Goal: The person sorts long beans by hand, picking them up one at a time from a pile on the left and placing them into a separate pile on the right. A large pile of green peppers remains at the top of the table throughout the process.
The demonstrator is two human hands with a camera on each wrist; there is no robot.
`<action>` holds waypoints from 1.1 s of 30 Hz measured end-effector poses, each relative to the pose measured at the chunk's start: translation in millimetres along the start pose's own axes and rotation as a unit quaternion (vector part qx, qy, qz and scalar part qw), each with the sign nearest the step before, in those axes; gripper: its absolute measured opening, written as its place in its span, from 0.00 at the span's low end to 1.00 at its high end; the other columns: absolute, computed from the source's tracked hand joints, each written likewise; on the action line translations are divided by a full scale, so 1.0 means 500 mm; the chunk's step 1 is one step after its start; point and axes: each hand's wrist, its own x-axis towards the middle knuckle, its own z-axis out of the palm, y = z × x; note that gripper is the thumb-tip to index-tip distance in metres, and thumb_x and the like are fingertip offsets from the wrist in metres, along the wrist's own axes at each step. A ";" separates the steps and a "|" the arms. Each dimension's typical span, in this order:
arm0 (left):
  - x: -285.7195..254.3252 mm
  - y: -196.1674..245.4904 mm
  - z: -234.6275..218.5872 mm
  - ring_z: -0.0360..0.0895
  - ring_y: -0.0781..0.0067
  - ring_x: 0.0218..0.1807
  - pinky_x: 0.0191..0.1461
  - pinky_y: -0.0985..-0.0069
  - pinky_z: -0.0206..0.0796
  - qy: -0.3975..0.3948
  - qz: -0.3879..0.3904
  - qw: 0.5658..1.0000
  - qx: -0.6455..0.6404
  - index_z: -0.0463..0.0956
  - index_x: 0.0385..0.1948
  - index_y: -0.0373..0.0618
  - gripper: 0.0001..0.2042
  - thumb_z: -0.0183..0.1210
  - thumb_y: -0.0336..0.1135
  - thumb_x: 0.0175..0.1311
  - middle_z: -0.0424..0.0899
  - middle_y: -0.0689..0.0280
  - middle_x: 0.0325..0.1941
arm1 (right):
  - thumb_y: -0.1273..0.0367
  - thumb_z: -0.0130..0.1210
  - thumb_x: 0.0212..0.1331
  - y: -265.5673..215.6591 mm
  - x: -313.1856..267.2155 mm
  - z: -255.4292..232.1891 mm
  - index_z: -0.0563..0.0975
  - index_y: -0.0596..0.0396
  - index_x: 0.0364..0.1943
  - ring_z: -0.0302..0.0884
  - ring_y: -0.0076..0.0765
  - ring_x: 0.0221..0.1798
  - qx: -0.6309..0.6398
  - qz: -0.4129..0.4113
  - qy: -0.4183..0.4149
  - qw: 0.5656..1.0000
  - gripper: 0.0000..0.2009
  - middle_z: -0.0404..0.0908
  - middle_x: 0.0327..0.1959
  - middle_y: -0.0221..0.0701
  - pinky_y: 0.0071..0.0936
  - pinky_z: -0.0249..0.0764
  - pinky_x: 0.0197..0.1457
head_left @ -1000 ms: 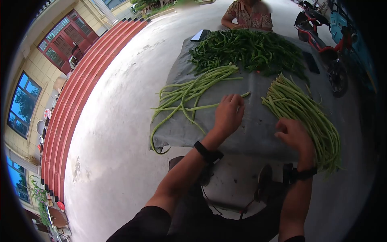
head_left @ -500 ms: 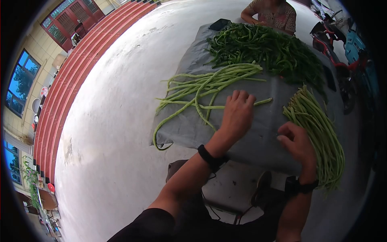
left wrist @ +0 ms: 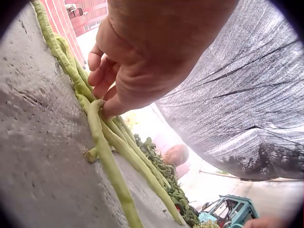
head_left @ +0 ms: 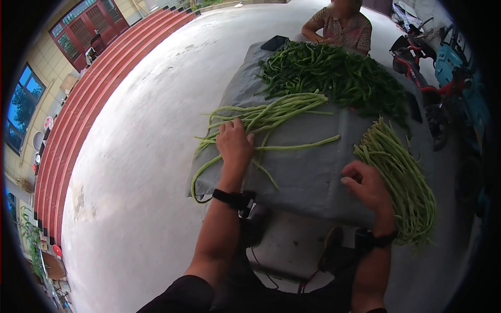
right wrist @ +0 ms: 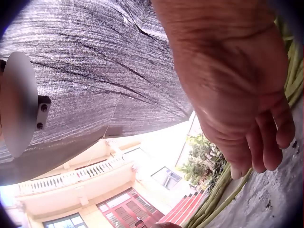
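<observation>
Long green beans [head_left: 276, 110] lie loosely across the left part of the grey-covered table [head_left: 302, 177]. My left hand [head_left: 235, 146] is over their left part; in the left wrist view the left hand [left wrist: 147, 57] pinches a long bean [left wrist: 107, 156] near its end, between thumb and curled fingertips. A single bean [head_left: 302, 146] stretches rightward from beside this hand. My right hand [head_left: 368, 188], fingers loosely curled, is beside a thick bundle of long beans [head_left: 404, 182] at the right; the right wrist view shows the right hand [right wrist: 232, 90] holding nothing.
A heap of dark green peppers [head_left: 334, 73] covers the table's far part, between a dark phone [head_left: 274, 43] and another [head_left: 414, 107]. Someone in a patterned top [head_left: 347, 28] sits beyond. Parked scooters [head_left: 443, 68] stand at the right, red steps [head_left: 99, 88] at the left.
My left hand has moved left, from the single bean's middle to the loose beans' left part. My right hand stays loosely curled beside the bundle. The head view has shifted.
</observation>
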 end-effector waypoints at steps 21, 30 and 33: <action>-0.088 0.173 -0.080 0.73 0.87 0.38 0.42 0.82 0.66 -0.161 0.003 0.677 -0.718 0.75 0.42 0.45 0.13 0.71 0.23 0.63 0.78 0.75 0.37 | 0.64 0.62 0.75 -0.021 0.002 0.034 0.79 0.60 0.59 0.81 0.18 0.32 0.307 -0.013 -0.040 0.951 0.16 0.88 0.45 0.34 0.20 0.77 0.32; -0.178 0.247 -0.095 0.73 0.84 0.33 0.37 0.79 0.67 -0.347 0.192 0.727 -0.560 0.78 0.39 0.46 0.15 0.74 0.21 0.56 0.76 0.74 0.34 | 0.62 0.54 0.79 -0.019 0.015 0.026 0.72 0.57 0.69 0.72 0.15 0.26 0.496 -0.005 0.038 0.867 0.21 0.86 0.49 0.36 0.16 0.67 0.25; -0.189 0.261 -0.114 0.73 0.81 0.32 0.36 0.78 0.67 -0.382 0.246 0.731 -0.510 0.77 0.40 0.46 0.16 0.74 0.22 0.54 0.75 0.72 0.32 | 0.63 0.55 0.78 -0.006 0.019 -0.001 0.73 0.56 0.68 0.69 0.13 0.24 0.492 -0.002 0.062 0.869 0.21 0.85 0.43 0.31 0.15 0.62 0.24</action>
